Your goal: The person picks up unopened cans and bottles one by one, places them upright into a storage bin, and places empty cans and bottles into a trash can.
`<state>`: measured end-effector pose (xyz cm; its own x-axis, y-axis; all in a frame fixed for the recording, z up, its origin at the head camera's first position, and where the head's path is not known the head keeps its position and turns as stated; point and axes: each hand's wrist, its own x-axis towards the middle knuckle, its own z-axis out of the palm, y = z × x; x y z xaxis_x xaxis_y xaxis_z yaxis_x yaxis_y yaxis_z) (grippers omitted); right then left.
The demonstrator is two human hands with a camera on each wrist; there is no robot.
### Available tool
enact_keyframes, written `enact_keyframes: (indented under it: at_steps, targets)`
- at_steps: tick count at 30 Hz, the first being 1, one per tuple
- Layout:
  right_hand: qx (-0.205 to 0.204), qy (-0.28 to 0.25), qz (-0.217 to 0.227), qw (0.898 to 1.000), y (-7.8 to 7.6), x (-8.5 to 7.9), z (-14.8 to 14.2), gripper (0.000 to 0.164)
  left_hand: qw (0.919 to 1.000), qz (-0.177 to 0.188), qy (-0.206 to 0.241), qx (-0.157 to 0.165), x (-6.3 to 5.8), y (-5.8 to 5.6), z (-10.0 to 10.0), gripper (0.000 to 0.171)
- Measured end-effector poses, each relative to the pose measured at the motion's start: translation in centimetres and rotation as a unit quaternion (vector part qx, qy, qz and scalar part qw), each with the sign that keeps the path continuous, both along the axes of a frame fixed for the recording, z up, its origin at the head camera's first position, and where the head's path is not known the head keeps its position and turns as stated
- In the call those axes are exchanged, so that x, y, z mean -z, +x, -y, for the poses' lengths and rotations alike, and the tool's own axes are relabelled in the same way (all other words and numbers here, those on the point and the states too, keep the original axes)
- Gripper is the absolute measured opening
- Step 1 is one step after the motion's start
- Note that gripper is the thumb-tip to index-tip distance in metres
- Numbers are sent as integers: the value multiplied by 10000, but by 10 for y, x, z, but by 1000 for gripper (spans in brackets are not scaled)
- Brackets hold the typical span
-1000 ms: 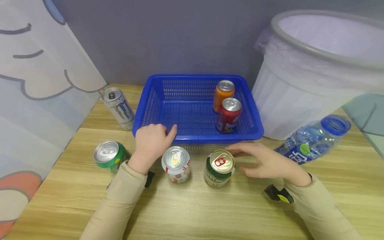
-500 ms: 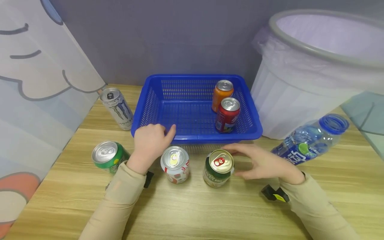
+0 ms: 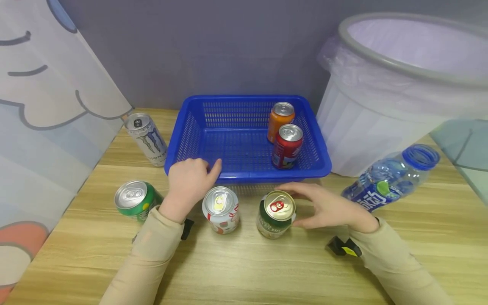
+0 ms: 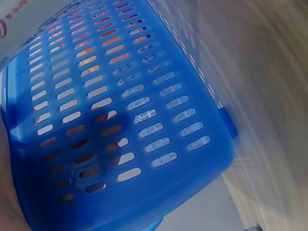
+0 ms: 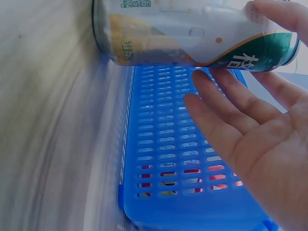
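Observation:
My left hand grips the front rim of the blue basket near its left corner, thumb along the rim. Its fingers are mostly hidden inside, with skin tones showing through the slots in the left wrist view. My right hand stands around the right side of a green and white can with a gold top. Its thumb overlaps the can in the right wrist view, while the other fingers extend fairly straight at the far side. A white can with red lettering stands upright between the hands.
Inside the basket, an orange can and a red can stand at the right. A green can and a tall white can are on the left. A clear bottle and lined white bin occupy the right.
My right hand has moved left, its thumb coming up to the green and white can. My left hand stays on the basket rim. The whole head view has shifted slightly.

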<state>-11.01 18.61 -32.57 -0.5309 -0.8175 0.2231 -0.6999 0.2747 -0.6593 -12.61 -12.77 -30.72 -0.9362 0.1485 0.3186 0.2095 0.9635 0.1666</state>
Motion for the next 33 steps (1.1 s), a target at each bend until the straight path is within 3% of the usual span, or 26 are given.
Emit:
enact_keyframes:
  at_steps: [28, 33]
  targets:
    - [-21, 65, 107, 9999, 2, -2, 14, 80, 10000, 49, -17, -14, 0, 0, 1, 58]
    - [-175, -101, 391, 9990, 0, -2, 20, 80, 9999, 133, -5, -18, -1, 0, 1, 58]
